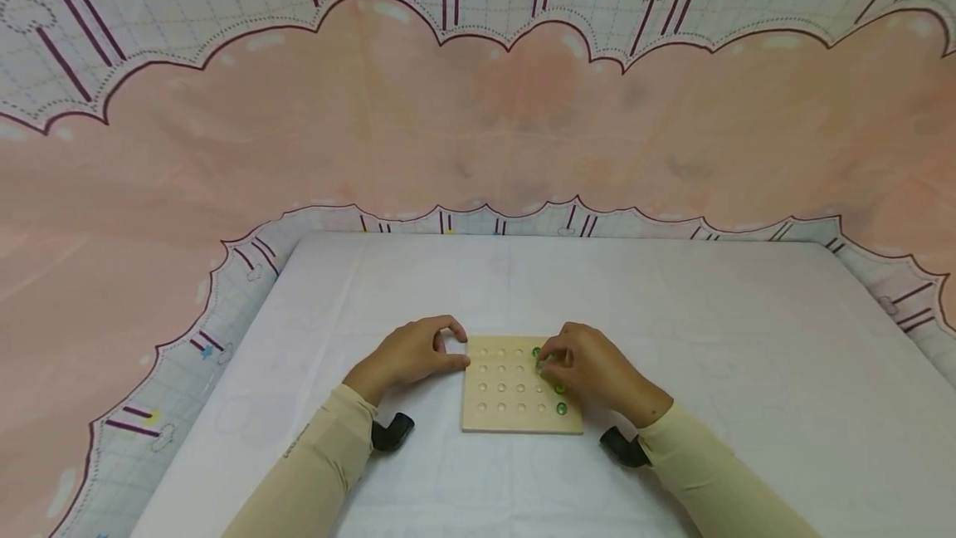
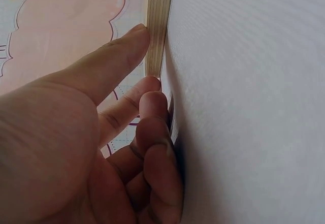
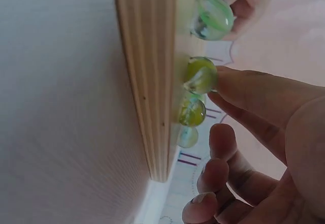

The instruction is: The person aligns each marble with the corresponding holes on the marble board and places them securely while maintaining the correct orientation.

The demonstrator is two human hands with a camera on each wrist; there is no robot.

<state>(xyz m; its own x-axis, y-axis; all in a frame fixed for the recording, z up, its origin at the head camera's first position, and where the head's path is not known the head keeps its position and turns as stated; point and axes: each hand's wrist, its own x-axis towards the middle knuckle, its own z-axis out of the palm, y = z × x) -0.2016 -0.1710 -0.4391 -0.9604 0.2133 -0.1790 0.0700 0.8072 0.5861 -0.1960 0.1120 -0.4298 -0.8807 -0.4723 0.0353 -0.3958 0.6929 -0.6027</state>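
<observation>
A square wooden board (image 1: 493, 419) with rows of round hollows lies flat on the table. My left hand (image 1: 411, 349) is at its left side; in the left wrist view the thumb (image 2: 134, 43) touches the board's edge (image 2: 156, 36) and the index finger reaches its far corner. Over the right part of the board, my right hand (image 1: 593, 372) pinches a small green glass marble (image 1: 538, 366) between thumb and index finger. Other marbles sit in hollows, one green marble (image 1: 562, 408) at the near right corner. In the right wrist view a yellow-green marble (image 3: 199, 76) partly covers the fingertips.
White cloth (image 1: 717, 322) covers the table around the board. Behind it hangs a peach and white patterned curtain (image 1: 463, 139). A black wrist device (image 1: 393, 433) sits below the left sleeve, and another black device (image 1: 624, 447) below the right.
</observation>
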